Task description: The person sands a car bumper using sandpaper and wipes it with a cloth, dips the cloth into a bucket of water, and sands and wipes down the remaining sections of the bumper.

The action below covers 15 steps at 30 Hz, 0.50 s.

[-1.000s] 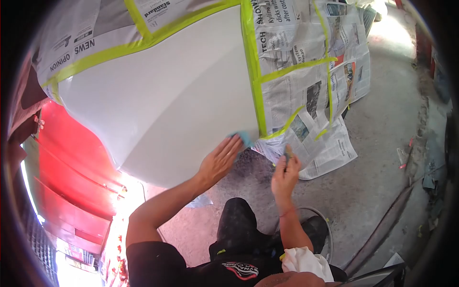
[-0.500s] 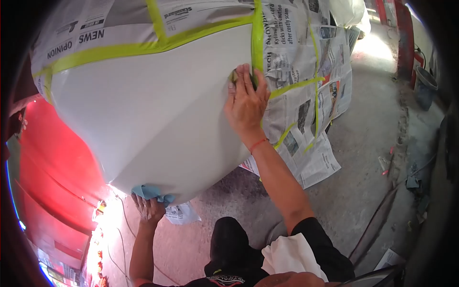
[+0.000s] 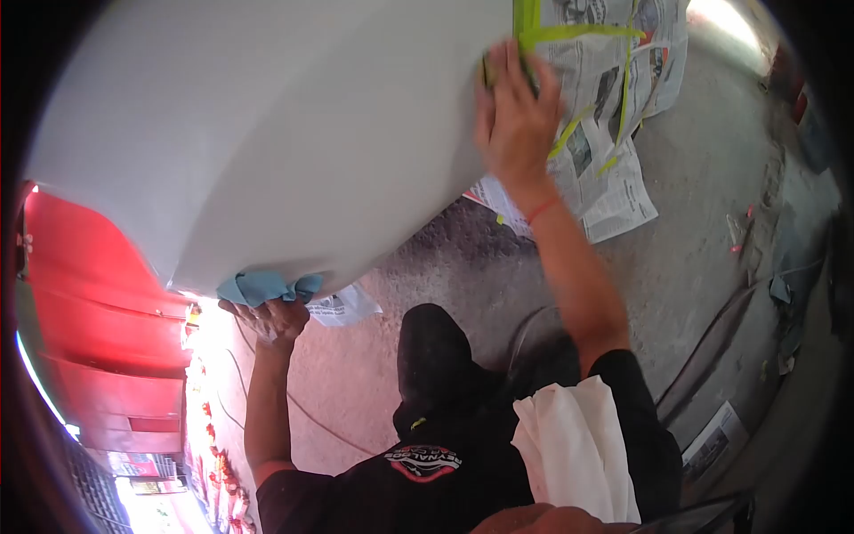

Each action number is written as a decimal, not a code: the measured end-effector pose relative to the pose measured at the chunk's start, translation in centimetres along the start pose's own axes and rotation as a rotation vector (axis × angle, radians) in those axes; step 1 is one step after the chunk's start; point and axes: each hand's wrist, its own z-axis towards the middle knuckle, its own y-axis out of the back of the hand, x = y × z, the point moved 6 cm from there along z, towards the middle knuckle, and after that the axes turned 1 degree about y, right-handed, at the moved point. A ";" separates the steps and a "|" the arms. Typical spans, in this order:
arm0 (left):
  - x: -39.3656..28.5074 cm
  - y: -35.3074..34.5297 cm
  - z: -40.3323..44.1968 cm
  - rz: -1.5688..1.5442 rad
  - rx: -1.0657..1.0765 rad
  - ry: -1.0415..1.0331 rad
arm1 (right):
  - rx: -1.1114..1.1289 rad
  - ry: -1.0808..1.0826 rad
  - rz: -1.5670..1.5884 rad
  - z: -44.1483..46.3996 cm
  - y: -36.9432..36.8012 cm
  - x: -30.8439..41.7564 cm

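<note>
A large pale grey car body panel (image 3: 294, 116) fills the upper part of the head view. My right hand (image 3: 520, 116) presses on its right side, fingers closed over a dark, yellow-green-edged sanding pad (image 3: 488, 71) that is mostly hidden. Yellow-green masking tape (image 3: 527, 16) and taped newspaper (image 3: 587, 84) border the panel beside that hand. At the panel's lower edge, my left hand (image 3: 274, 319) is closed on a crumpled blue cloth (image 3: 260, 287), which touches the panel.
Red bodywork (image 3: 98, 258) stands at the left, near a bright light. Newspaper sheets (image 3: 618, 200) hang low at the right. Cables (image 3: 320, 423) cross the concrete floor (image 3: 342, 374). A white cloth (image 3: 574, 436) lies over my shoulder.
The view has tilted down toward my body, so less of the newspaper masking shows. My right hand stays near the taped border, and my left hand keeps the cloth at the lower edge.
</note>
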 end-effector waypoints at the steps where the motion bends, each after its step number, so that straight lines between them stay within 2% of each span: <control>1: -0.1 -0.3 -0.2 -0.003 0.008 -0.008 | 0.070 -0.060 0.016 -3.3 0.1 0.2; 3: 0.1 -0.4 -1.3 0.080 -0.012 0.006 | 0.147 -0.137 0.048 -9.3 -0.5 1.3; 5: 0.2 -0.5 -1.3 0.062 -0.003 0.011 | 0.133 -0.384 0.083 -13.6 -1.7 1.9; 6: 0.3 -0.5 -1.3 0.041 -0.003 0.026 | 0.125 -0.401 0.091 -14.1 -1.8 3.7; 8: -0.2 -0.9 -2.3 0.024 -0.008 0.009 | 0.069 -0.669 0.279 -15.5 -1.9 6.7; 9: -0.8 -1.2 -1.9 -0.007 -0.026 0.019 | 0.120 -0.595 0.321 -16.1 -1.2 8.7; 10: -2.9 -1.6 -0.5 0.109 0.208 -0.010 | 0.175 -0.515 0.359 -16.9 -0.1 10.3; 11: -4.7 -1.9 0.3 0.107 0.198 -0.034 | 0.267 -0.519 0.465 -17.9 0.9 10.8; 12: -6.7 -3.0 0.6 0.103 0.303 -0.133 | 0.363 -0.527 0.575 -19.0 1.7 11.0; 13: -8.7 -3.8 0.9 0.106 0.411 -0.230 | 0.357 -0.512 0.610 -21.1 2.3 10.0; 15: -12.7 -4.7 6.6 0.100 0.569 -0.283 | 0.342 -0.536 0.597 -25.2 4.0 6.5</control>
